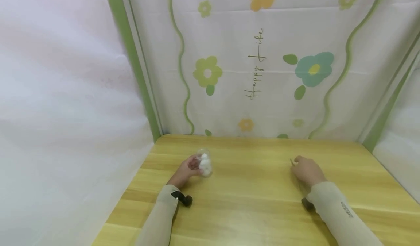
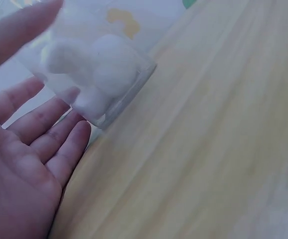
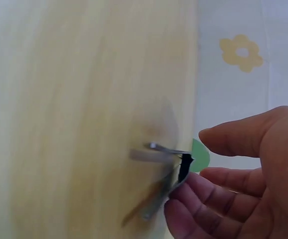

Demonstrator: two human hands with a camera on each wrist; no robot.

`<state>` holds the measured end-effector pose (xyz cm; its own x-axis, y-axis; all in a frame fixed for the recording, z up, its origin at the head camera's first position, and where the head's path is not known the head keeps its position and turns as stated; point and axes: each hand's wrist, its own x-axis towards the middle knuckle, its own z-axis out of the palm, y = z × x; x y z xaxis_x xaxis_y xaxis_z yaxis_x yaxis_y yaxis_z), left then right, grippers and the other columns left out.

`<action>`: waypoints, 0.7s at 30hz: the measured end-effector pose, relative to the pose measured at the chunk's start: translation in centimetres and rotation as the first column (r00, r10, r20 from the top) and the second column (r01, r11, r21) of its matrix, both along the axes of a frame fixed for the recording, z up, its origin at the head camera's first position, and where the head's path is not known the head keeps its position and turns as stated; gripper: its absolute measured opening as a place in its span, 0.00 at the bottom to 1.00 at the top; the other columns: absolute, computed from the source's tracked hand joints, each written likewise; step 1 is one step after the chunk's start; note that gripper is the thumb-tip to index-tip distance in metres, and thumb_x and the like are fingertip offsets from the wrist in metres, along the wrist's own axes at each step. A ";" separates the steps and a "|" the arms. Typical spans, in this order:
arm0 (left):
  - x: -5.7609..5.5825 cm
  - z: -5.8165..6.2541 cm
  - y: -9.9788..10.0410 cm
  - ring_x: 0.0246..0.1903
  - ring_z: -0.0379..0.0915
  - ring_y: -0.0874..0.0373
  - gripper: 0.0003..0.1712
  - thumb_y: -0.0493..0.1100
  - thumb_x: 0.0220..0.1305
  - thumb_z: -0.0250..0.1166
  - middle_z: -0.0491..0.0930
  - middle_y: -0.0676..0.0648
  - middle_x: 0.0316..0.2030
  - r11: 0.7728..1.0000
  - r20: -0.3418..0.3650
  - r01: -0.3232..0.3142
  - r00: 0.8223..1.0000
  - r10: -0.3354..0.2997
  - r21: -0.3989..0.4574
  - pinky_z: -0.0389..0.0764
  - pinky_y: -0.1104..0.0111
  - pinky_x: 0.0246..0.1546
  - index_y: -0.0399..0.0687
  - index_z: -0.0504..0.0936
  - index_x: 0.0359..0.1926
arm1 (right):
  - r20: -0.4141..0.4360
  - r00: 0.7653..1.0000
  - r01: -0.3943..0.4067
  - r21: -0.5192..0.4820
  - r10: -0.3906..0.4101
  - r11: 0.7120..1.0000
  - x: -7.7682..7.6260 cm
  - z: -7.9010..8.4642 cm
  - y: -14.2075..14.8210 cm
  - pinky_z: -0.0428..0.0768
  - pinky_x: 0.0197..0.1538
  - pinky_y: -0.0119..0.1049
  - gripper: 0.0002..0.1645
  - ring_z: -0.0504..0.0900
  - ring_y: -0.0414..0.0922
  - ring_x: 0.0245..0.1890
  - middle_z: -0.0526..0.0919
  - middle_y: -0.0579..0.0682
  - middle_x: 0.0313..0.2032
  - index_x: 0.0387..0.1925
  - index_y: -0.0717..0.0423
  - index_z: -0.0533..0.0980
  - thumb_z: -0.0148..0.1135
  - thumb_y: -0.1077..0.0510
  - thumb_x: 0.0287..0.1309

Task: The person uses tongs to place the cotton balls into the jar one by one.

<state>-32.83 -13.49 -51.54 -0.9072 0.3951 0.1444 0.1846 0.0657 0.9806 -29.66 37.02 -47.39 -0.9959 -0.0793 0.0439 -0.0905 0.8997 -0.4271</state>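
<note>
A clear plastic cup (image 1: 205, 167) with white balls inside stands out at the left of the table. My left hand (image 1: 187, 171) holds it from its left side, thumb on the near side. In the left wrist view the cup (image 2: 96, 74) shows its rounded white balls through the wall. On the right, my right hand (image 1: 307, 170) is low over the table. A small metal piece (image 3: 161, 149) with two spread prongs and a dark part touches its fingertips. The right thumb is visibly apart from the fingers and the piece, whose kind is blurred.
A wooden tabletop (image 1: 242, 202) lies under both hands. Behind it hangs a white flowered cloth (image 1: 229, 107). Another white cloth (image 1: 65, 122) borders the left side, and more hangs at the right. Dark wrist devices (image 1: 186, 200) sit below the sleeves.
</note>
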 end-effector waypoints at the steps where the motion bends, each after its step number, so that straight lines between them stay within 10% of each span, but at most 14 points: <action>1: 0.0 0.1 -0.2 0.59 0.70 0.47 0.45 0.39 0.54 0.75 0.74 0.40 0.58 1.000 0.006 -0.004 1.000 0.004 0.000 0.72 0.61 0.58 0.47 0.63 0.71 | 0.006 1.000 0.000 -0.011 0.000 1.000 0.1 0.2 -0.3 0.73 0.48 0.66 0.30 0.74 0.73 0.48 0.76 0.75 0.50 0.57 0.74 0.69 0.55 0.53 0.62; 12: 0.4 1.7 -2.2 0.64 0.64 0.48 0.45 0.45 0.54 0.75 0.70 0.47 0.63 0.982 -0.042 -0.013 0.999 0.005 -0.189 0.65 0.54 0.64 0.55 0.64 0.71 | 0.019 1.000 -0.019 -0.095 0.021 0.995 0.2 0.5 -1.7 0.72 0.50 0.66 0.33 0.73 0.71 0.52 0.73 0.74 0.54 0.60 0.72 0.66 0.56 0.49 0.66; 21: 1.9 2.9 -3.2 0.62 0.65 0.40 0.48 0.61 0.54 0.72 0.65 0.49 0.67 0.885 -0.170 -0.176 0.979 0.112 -0.431 0.67 0.43 0.59 0.60 0.62 0.72 | -0.006 1.000 -0.019 -0.088 0.018 0.996 1.7 1.4 -3.3 0.62 0.59 0.69 0.39 0.64 0.74 0.59 0.66 0.75 0.61 0.65 0.72 0.61 0.54 0.45 0.67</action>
<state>-30.96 -16.69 -48.59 -0.9431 0.3133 0.1119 0.2695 0.5222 0.8091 -27.93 33.70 -45.99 -0.9940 -0.0935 0.0572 -0.1096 0.8565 -0.5043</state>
